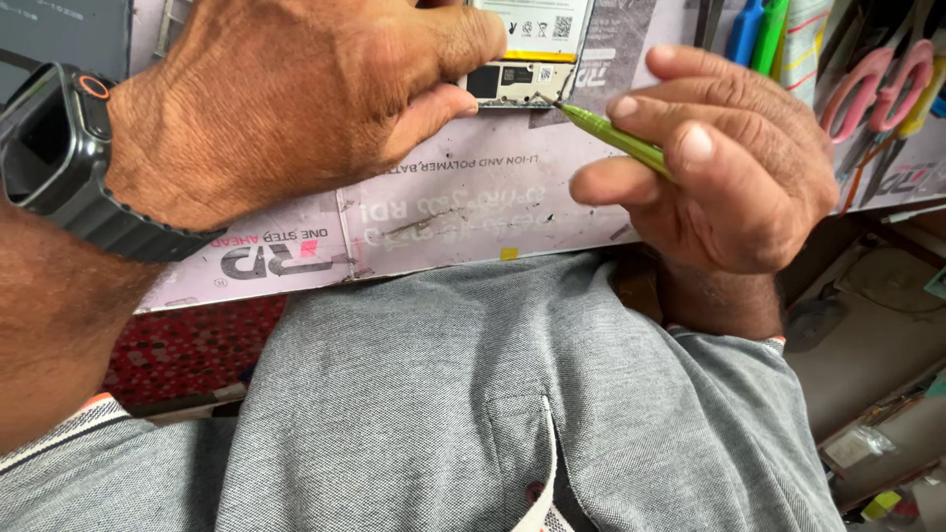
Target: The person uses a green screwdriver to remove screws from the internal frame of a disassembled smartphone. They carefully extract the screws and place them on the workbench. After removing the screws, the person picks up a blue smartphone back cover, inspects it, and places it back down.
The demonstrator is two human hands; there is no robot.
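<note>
Opened phone (517, 59) | lies at the far edge of the worktop (473, 212), its lower edge toward the person | left hand (286, 94) pressed closed on it, holding it flat | right hand (719, 167) pinches green screwdriver (616, 138) | long axis slants, tip up-left at the phone's corner | advice: keep the tip seated, push lightly.
</note>
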